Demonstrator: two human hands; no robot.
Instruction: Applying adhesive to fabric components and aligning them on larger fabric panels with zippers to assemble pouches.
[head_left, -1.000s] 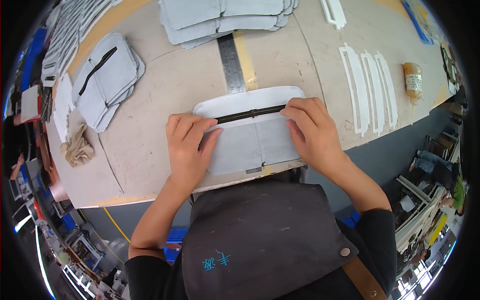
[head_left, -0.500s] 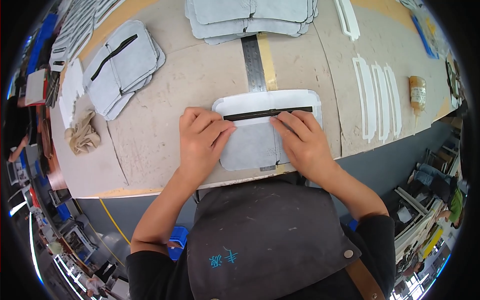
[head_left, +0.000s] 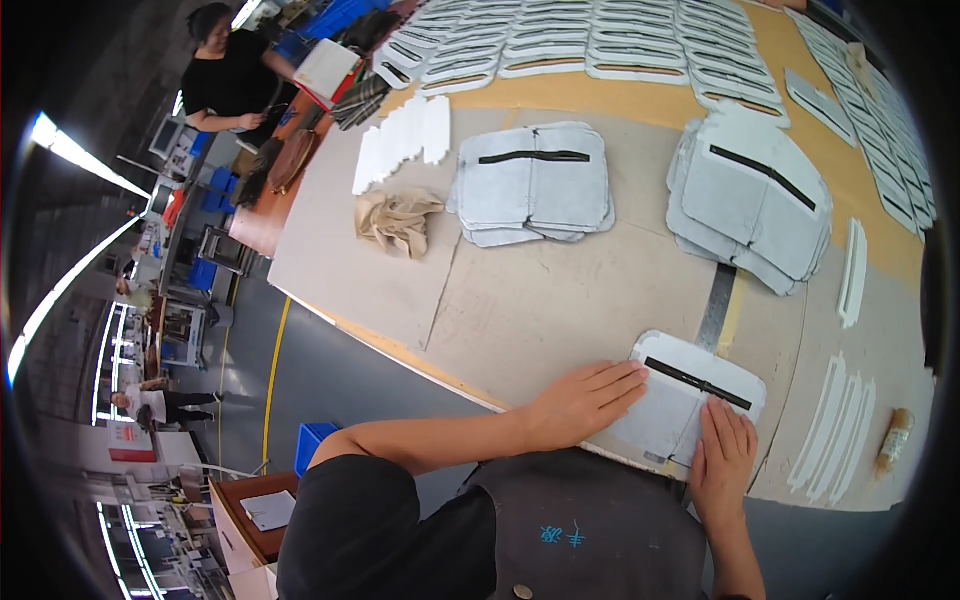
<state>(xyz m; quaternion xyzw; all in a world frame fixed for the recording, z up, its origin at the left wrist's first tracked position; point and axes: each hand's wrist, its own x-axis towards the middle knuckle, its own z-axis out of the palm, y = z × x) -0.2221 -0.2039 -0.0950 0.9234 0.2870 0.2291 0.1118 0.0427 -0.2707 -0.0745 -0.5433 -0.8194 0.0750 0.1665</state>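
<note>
A light grey panel [head_left: 655, 415] with rounded corners lies near the table's front edge, its upper part white. A narrow black strip [head_left: 697, 383], possibly a zipper, runs across it. My left hand [head_left: 590, 402] rests on the panel's left side, fingers straight and close together, tips by the strip's left end. On the lower right part of the panel lies my right hand [head_left: 725, 455], fingers stretched out, tips just below the strip. Neither hand grips anything. The fingers cover some of the panel.
Stacks of similar panels lie at the left [head_left: 535, 185] and right [head_left: 750, 195], beyond a metal ruler [head_left: 716, 305]. Rows of panels [head_left: 640, 45] fill the far side. White strips [head_left: 832, 430], a glue bottle [head_left: 894, 440] and a crumpled cloth [head_left: 397, 222] are around. A person [head_left: 225, 80] stands far left.
The view has swung left, so the table appears tilted and further right. My fingers have gone from bent at the black strip to straight and flat on the panel.
</note>
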